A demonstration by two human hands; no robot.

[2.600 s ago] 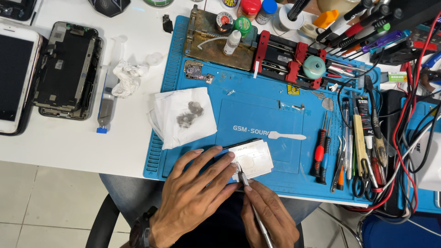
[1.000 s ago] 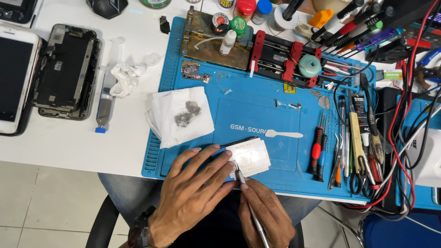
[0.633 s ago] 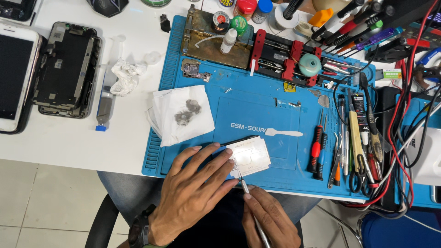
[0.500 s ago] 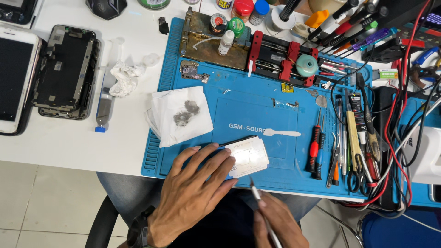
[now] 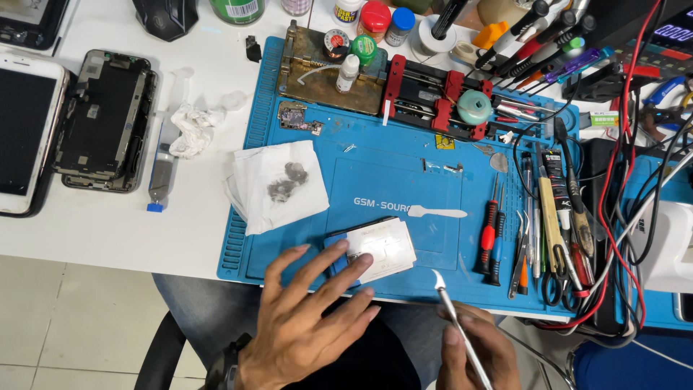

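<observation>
My left hand [image 5: 307, 310] lies flat at the front edge of the blue work mat [image 5: 404, 166], its fingertips pressing down a small white stencil-like plate [image 5: 386, 249] that rests on a blue-edged holder. My right hand [image 5: 473, 354] is at the bottom edge, closed around a thin metal blade tool [image 5: 455, 318] whose tip points up toward the mat. The tip is apart from the plate, a little to its right.
A stained white tissue [image 5: 281, 184] lies left of the mat's middle. An opened phone frame [image 5: 105, 119] and a white phone [image 5: 25, 133] sit at left. Screwdrivers and tweezers [image 5: 530, 238] line the mat's right side, with cables [image 5: 635, 180] beyond. Bottles and a clamp fixture [image 5: 433, 94] stand at the back.
My right hand has drawn the blade tool away from the plate, down and to the right. My left hand stays on the plate.
</observation>
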